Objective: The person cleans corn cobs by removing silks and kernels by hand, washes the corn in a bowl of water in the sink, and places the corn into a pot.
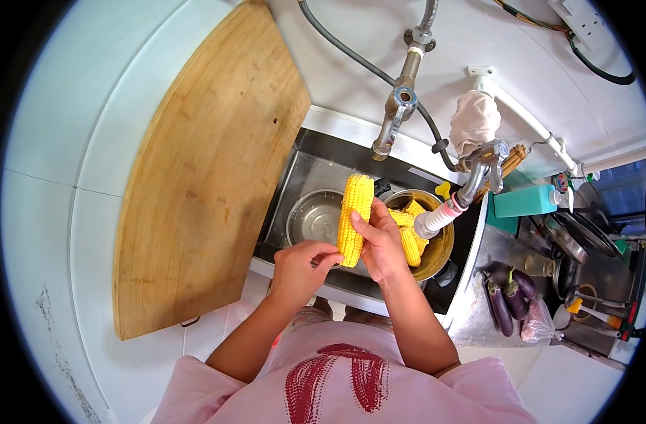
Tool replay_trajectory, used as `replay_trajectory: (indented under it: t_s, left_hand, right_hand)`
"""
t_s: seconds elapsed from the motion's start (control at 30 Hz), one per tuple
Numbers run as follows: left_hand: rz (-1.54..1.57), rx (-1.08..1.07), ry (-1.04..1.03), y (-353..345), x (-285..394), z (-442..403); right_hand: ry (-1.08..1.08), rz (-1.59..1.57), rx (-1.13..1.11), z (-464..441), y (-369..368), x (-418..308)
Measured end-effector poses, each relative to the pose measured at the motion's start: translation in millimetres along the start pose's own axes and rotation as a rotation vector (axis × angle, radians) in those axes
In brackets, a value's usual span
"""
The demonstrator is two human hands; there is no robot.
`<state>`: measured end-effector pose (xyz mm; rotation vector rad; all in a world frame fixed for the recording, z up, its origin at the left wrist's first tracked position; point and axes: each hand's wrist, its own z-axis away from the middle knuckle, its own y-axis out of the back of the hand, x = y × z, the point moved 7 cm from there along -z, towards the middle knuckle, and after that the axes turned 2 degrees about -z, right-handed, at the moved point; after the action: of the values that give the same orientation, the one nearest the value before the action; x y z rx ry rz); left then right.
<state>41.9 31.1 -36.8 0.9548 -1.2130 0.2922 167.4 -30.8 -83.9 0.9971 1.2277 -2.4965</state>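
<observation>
My right hand point(384, 244) is wrapped round a yellow corn cob point(356, 215), held nearly upright over the front of the sink with the thumb across its kernels. At the cob's lower end, my left hand point(302, 272) is closed in a pinch, its fingertips at the cob's edge. Whatever lies between those fingertips is too small to make out. Behind the cob, a round metal basin point(312, 219) sits in the sink. Several more corn pieces point(411, 240) lie in a pot point(439, 263) just right of my right hand.
Two taps, one metal point(394, 120) and one with a white ribbed hose point(439, 218), reach over the sink point(316, 152). A large wooden board point(210, 169) stands at the left. Eggplants point(510, 300), a teal bottle point(524, 201) and pans point(584, 233) occupy the right counter.
</observation>
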Motion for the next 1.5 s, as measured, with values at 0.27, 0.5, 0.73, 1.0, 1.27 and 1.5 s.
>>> replay_trajectory:
  t_s: [0.27, 0.5, 0.73, 1.0, 1.27, 1.5]
  left_hand:
    - [-0.153, -0.091, -0.064, -5.2, 4.8, -3.7]
    - [-0.016, 0.022, -0.024, 5.2, -1.4, -15.9]
    - [-0.058, -0.078, -0.157, -0.6, 4.2, -5.8]
    - [0.099, 0.230, -0.415, 26.0, 44.5, -43.5]
    - [0.582, 0.011, -0.803, -4.5, 151.1, -137.7]
    - [-0.094, 0.361, -0.875, -9.3, 178.4, -128.7]
  right_hand:
    - [0.000, 0.005, 0.101, 1.2, 2.7, -2.8]
    - [-0.045, -0.020, 0.073, -0.6, 7.6, 4.5]
    - [-0.021, -0.045, 0.055, -3.6, 7.4, 2.3]
    - [-0.101, -0.162, -0.051, -11.5, -2.4, 0.2]
    - [-0.061, -0.182, -0.160, -36.4, 2.0, -8.8]
    - [0.137, 0.017, -0.199, -49.7, 2.0, -27.6]
